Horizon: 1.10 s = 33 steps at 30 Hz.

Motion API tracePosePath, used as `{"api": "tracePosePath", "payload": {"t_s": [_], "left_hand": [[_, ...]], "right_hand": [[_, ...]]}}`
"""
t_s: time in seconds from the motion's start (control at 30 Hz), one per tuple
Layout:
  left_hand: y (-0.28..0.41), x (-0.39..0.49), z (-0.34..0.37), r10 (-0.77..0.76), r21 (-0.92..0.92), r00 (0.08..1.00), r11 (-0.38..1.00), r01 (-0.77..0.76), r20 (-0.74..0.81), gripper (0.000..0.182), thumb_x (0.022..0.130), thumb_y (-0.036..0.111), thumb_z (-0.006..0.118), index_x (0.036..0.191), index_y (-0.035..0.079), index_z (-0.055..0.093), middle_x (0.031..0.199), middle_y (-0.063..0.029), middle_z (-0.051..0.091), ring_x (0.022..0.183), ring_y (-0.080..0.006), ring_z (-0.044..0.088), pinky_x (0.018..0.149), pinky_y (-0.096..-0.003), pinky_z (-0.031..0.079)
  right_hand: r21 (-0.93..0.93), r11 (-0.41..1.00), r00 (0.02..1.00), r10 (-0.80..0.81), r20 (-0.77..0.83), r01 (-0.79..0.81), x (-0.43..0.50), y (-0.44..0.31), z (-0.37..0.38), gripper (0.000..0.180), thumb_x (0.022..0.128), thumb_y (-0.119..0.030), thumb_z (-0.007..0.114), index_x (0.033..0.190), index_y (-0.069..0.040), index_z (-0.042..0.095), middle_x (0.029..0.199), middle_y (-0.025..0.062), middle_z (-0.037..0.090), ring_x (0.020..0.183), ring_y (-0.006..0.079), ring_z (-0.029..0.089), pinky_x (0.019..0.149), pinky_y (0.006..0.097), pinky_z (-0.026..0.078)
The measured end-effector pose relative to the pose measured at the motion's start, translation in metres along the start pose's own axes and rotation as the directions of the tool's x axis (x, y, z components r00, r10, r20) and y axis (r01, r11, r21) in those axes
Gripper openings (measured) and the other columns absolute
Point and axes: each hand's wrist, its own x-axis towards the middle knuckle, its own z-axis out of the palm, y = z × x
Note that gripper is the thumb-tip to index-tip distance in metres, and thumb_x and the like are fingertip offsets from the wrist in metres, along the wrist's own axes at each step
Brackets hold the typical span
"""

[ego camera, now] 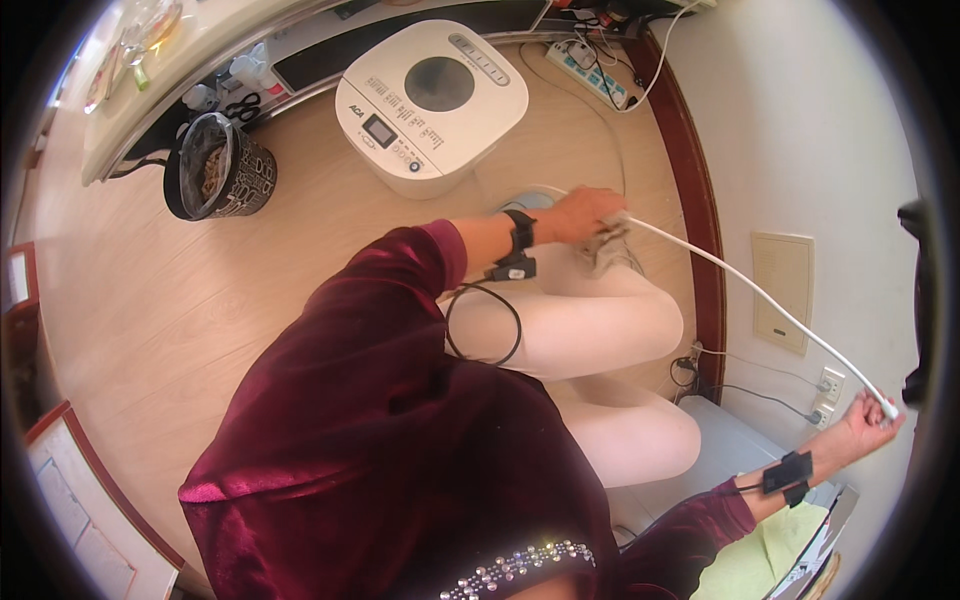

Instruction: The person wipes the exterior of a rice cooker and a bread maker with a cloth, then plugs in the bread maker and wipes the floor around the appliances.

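Observation:
Near the centre, my left hand [589, 214] is closed around a white cable [757, 283], with a crumpled greyish cloth [611, 244] at its underside; motion blurs the cloth. The cable runs in a curve to the lower right, where my right hand [870, 426] grips it close to its white end piece. Behind my left hand a short stretch of cable bends back towards the floor. A white ACA bread maker [435, 105] with a round dark window stands on the floor, up and left of my left hand. Black straps with small devices sit on both wrists.
A black lined bin [255, 176] holding brown scraps stands left of the bread maker. A power strip [592, 75] with plugs lies by the wall. Two wall sockets [831, 381] hold plugs with cords. A grey box [731, 435] and a pale green cloth [780, 536] are at lower right.

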Motion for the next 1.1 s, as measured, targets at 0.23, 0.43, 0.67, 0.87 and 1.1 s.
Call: {"api": "tracePosePath", "payload": {"t_s": [0.23, 0.43, 0.67, 0.87, 1.1], "left_hand": [[-0.105, -0.097, -0.062, -0.366, 0.253, 0.931, 0.902, 0.35, 0.016, 0.027, 0.084, 0.019, 0.075, 0.105, 0.006, 0.063, 0.103, -0.0196, 0.067, 0.101, -0.0423, 0.064, 0.085, -0.0491, 0.05], [-0.124, -0.131, -0.043, -0.655, 0.245, 0.747, 0.71, 0.66, -0.113, 0.029, 0.085, 0.015, 0.075, 0.11, 0.006, 0.063, 0.103, -0.0197, 0.068, 0.103, -0.0425, 0.063, 0.086, -0.0512, 0.049], [-0.111, -0.096, -0.013, -0.617, 0.21, 0.764, 0.735, 0.645, -0.188, 0.019, 0.084, 0.011, 0.068, 0.101, 0.004, 0.064, 0.1, -0.0239, 0.068, 0.1, -0.0453, 0.064, 0.085, -0.0528, 0.051], [-0.033, -0.047, 0.014, -0.521, 0.212, 0.852, 0.828, 0.519, -0.051, 0.016, 0.082, 0.006, 0.064, 0.098, 0.002, 0.065, 0.095, -0.0274, 0.067, 0.093, -0.0476, 0.064, 0.084, -0.0542, 0.052], [0.026, -0.01, 0.031, -0.359, 0.26, 0.921, 0.914, 0.312, 0.153, 0.021, 0.08, 0.008, 0.069, 0.1, 0.008, 0.061, 0.103, -0.0178, 0.065, 0.102, -0.0412, 0.063, 0.083, -0.0499, 0.051]], "right_hand": [[-0.457, 0.884, 0.981, -0.008, 0.192, 0.096, 0.088, -0.009, -0.062, 0.04, 0.098, -0.018, 0.067, 0.117, 0.013, 0.051, 0.071, 0.0038, 0.035, 0.071, 0.0141, 0.043, 0.09, 0.0395, 0.051], [-0.463, 0.886, 0.97, 0.097, 0.221, 0.017, 0.1, 0.023, -0.096, 0.043, 0.096, -0.007, 0.064, 0.13, 0.007, 0.043, 0.082, 0.004, 0.038, 0.076, 0.0131, 0.043, 0.089, 0.0327, 0.049], [-0.219, 0.957, 0.974, 0.211, 0.082, -0.189, 0.095, 0.03, -0.107, 0.036, 0.09, -0.012, 0.072, 0.113, 0.002, 0.049, 0.071, 0.0014, 0.034, 0.064, 0.0113, 0.034, 0.077, 0.0298, 0.045], [-0.251, 0.957, 0.985, 0.165, 0.048, -0.148, 0.085, 0.033, -0.111, 0.044, 0.09, -0.003, 0.068, 0.127, 0.0, 0.042, 0.08, 0.0027, 0.037, 0.07, 0.0114, 0.038, 0.081, 0.0296, 0.047], [-0.329, 0.937, 0.982, 0.16, 0.096, -0.121, 0.122, 0.051, -0.179, 0.06, 0.091, 0.008, 0.062, 0.143, -0.002, 0.034, 0.089, 0.0042, 0.042, 0.077, 0.0114, 0.042, 0.086, 0.0292, 0.049]]}}
